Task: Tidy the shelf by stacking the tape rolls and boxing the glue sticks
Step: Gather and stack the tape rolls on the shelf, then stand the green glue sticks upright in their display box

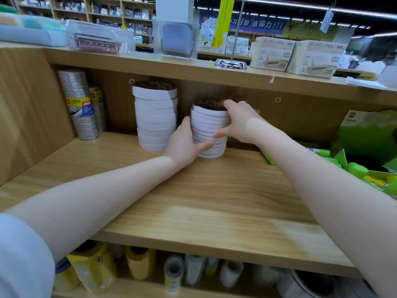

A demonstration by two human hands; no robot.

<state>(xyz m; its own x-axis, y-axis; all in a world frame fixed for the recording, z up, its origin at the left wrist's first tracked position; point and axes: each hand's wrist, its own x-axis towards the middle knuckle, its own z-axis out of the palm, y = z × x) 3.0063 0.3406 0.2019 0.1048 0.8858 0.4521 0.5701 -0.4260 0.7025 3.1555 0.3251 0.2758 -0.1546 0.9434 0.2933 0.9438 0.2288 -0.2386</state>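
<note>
Where the wooden shelf [214,190] meets its left side panel, a column of shiny silver tape rolls [82,108] stands in the back left corner, wrapped in clear film with a yellow and blue label whose small print is too blurred to read. Just to its right, near the back panel, a tall stack of white tape rolls [155,117] rises almost to the board above; the rolls are flat rings with matte white sides and brown cores, and they sit slightly out of line with each other. Beside it stands a shorter stack of white tape rolls [209,130], also uneven, resting on the light wood-grain surface toward the back. The left hand [184,143] presses its palm and thumb against the lower left side of this shorter stack, with the fingers wrapped around its front. The right hand [238,119] grips the upper right side, fingertips over the top ring and thumb on the front. At the right edge of the shelf, green glue sticks [356,171] lie loose beside an open green cardboard box [369,134]. On the top board, two pale cartons [300,57] carry the "deli" logo.
</note>
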